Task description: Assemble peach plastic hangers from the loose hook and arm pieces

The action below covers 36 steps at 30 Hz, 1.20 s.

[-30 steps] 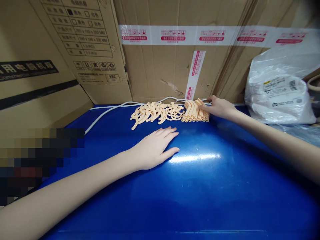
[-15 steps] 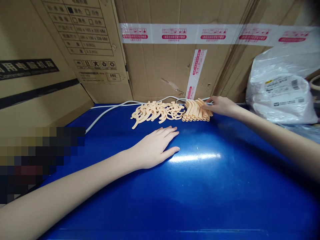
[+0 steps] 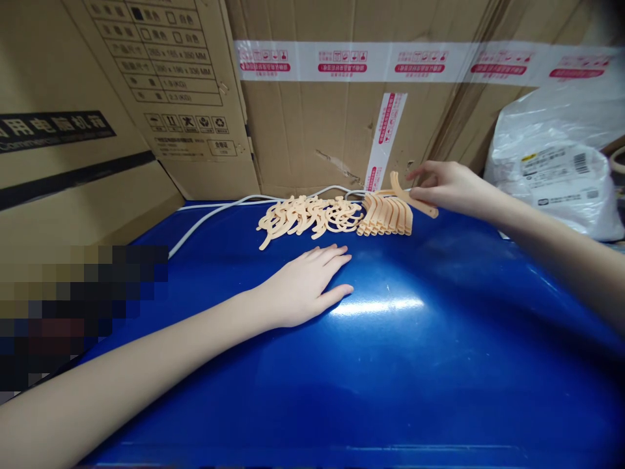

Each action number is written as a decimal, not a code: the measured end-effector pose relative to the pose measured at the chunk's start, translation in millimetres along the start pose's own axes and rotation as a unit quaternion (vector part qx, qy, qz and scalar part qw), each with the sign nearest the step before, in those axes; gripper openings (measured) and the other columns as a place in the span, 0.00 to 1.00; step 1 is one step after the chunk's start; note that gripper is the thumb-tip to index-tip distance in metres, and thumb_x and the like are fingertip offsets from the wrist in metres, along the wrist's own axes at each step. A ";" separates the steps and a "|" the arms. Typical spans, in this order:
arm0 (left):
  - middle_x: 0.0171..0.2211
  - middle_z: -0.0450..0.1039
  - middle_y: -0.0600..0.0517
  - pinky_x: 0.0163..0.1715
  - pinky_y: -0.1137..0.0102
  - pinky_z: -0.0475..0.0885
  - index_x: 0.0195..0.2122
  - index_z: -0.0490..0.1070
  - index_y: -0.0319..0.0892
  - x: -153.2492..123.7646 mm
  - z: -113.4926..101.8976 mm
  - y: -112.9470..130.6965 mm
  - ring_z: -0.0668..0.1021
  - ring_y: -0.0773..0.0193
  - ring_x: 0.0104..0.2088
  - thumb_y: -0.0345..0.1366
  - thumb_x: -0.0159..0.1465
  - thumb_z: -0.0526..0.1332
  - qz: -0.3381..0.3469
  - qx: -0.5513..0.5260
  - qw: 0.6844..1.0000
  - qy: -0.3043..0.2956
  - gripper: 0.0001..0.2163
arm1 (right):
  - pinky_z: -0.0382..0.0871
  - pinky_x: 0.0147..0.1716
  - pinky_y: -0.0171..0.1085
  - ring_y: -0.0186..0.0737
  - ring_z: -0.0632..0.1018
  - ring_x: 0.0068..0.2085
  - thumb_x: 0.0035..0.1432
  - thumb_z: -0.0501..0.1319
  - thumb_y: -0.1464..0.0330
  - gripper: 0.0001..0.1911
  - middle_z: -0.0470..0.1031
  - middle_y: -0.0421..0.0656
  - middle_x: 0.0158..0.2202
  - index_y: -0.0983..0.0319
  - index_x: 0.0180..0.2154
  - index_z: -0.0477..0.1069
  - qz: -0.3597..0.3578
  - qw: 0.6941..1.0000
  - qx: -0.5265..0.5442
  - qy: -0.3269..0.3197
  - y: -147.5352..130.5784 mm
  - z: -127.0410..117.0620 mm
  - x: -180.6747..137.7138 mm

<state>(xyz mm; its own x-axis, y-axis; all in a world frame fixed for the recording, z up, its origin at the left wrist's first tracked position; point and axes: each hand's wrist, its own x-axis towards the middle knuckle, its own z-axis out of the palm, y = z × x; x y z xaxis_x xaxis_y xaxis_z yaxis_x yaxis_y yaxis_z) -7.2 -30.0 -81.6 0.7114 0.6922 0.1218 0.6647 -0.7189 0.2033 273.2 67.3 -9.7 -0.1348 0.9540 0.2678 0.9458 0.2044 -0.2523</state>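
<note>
My right hand [image 3: 446, 189] pinches one peach-coloured curved plastic piece [image 3: 407, 197] and holds it lifted just above a neat row of the same pieces [image 3: 385, 218] standing side by side on the blue table [image 3: 390, 365]. To the left of that row lies a loose tangle of hooked peach pieces [image 3: 307, 216]. My left hand [image 3: 305, 286] rests flat on the table with fingers stretched out, holding nothing, a little in front of the tangled pile.
Cardboard boxes [image 3: 332, 111] with printed tape wall in the back and left. A white cable [image 3: 219, 212] runs along the table's far edge behind the pieces. A white plastic bag with labels [image 3: 556, 176] sits at the right. A blurred patch covers the lower left.
My right hand has taken one piece from the right end of the row and raised it off the table. My left hand has stayed put.
</note>
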 end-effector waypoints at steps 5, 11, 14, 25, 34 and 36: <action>0.66 0.48 0.39 0.60 0.55 0.61 0.66 0.40 0.41 -0.4 2.6 1.1 0.62 0.51 0.63 0.49 0.68 0.49 -0.047 -0.088 0.988 0.119 0.31 | 0.62 0.21 0.31 0.33 0.71 0.23 0.53 0.57 0.67 0.17 0.73 0.38 0.25 0.62 0.47 0.68 -0.149 0.977 0.146 -0.052 -31.8 2.4 -60.4; 0.55 0.67 0.46 0.56 0.60 0.65 0.56 0.61 0.43 3.0 -0.4 2.0 0.69 0.57 0.56 0.44 0.68 0.53 0.005 -0.100 0.985 0.143 0.18 | 0.64 0.24 0.31 0.33 0.74 0.25 0.55 0.55 0.72 0.16 0.73 0.37 0.25 0.60 0.47 0.66 -0.289 0.944 0.099 -0.127 -46.2 35.6 -109.7; 0.46 0.71 0.49 0.49 0.64 0.68 0.48 0.68 0.42 4.0 -1.0 2.2 0.72 0.60 0.48 0.39 0.68 0.54 0.038 -0.064 0.991 0.114 0.11 | 0.65 0.27 0.31 0.34 0.74 0.28 0.56 0.54 0.73 0.16 0.72 0.38 0.27 0.61 0.48 0.66 -0.327 0.936 0.082 -0.098 -43.8 44.5 -111.2; 0.46 0.70 0.49 0.48 0.64 0.66 0.46 0.69 0.43 3.9 -0.7 1.3 0.71 0.61 0.46 0.36 0.69 0.53 0.076 -0.041 0.988 0.130 0.10 | 0.65 0.30 0.33 0.35 0.74 0.30 0.62 0.52 0.69 0.15 0.73 0.41 0.31 0.61 0.50 0.65 -0.302 0.945 0.085 -0.093 -34.3 47.9 -105.9; 0.43 0.71 0.51 0.46 0.65 0.65 0.40 0.70 0.42 4.8 0.4 1.9 0.72 0.62 0.44 0.35 0.68 0.53 0.068 -0.041 0.990 0.116 0.07 | 0.63 0.31 0.33 0.34 0.73 0.32 0.65 0.52 0.64 0.12 0.71 0.41 0.33 0.61 0.44 0.70 -0.293 0.951 0.077 -0.066 -28.1 54.9 -101.2; 0.42 0.72 0.51 0.45 0.65 0.65 0.41 0.70 0.42 5.4 0.8 1.8 0.73 0.62 0.42 0.35 0.68 0.53 0.062 -0.045 0.991 0.113 0.07 | 0.64 0.33 0.33 0.35 0.73 0.34 0.66 0.51 0.61 0.14 0.72 0.42 0.35 0.62 0.43 0.70 -0.288 0.953 0.082 -0.050 -29.0 54.6 -100.5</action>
<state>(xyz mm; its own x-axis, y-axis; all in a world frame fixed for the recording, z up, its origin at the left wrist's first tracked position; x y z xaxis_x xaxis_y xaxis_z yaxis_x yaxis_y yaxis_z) -2.0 -27.6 -81.4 0.7102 0.6033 0.3629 0.5454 -0.7974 0.2584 243.2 -22.5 -80.0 -0.6524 0.6882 0.3174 0.6495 0.7235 -0.2338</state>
